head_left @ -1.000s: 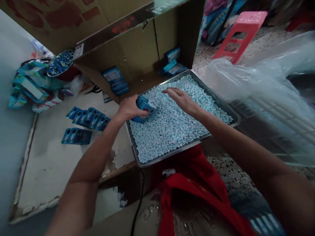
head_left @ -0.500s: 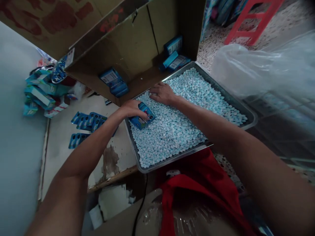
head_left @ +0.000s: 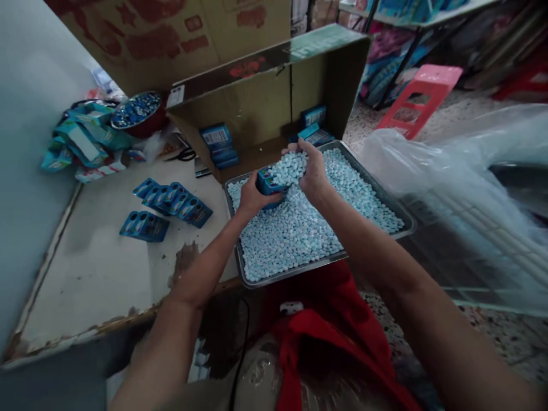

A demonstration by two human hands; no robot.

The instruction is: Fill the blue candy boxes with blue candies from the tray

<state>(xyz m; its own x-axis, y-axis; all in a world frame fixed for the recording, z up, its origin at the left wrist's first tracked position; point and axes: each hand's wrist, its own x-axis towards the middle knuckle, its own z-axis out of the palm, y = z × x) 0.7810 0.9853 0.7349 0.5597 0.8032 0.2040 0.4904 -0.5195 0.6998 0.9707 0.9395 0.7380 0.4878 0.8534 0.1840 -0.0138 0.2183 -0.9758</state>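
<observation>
A metal tray (head_left: 282, 273) is filled with small pale blue and white pieces (head_left: 295, 240). Over its back left part, my left hand (head_left: 255, 197) grips a small blue box (head_left: 269, 181). Beside it my right hand (head_left: 313, 171) is cupped round a heap of the pale pieces (head_left: 290, 168), which lies against the top of the blue box. Whether pieces are passing into the box cannot be made out. On the white table left of the tray lie several flat blue packets (head_left: 175, 201) in overlapping rows.
A large cardboard box (head_left: 252, 105) stands open behind the tray, with blue boxes (head_left: 220, 145) inside. A red bowl (head_left: 148, 123) and blue-green cartons (head_left: 83, 140) are at the back left. Clear plastic (head_left: 411, 154) and a red stool (head_left: 422, 97) are at the right.
My right hand has come up out of the pieces with a heap in it, next to the blue box. My left hand has raised and turned the box. The view has shifted.
</observation>
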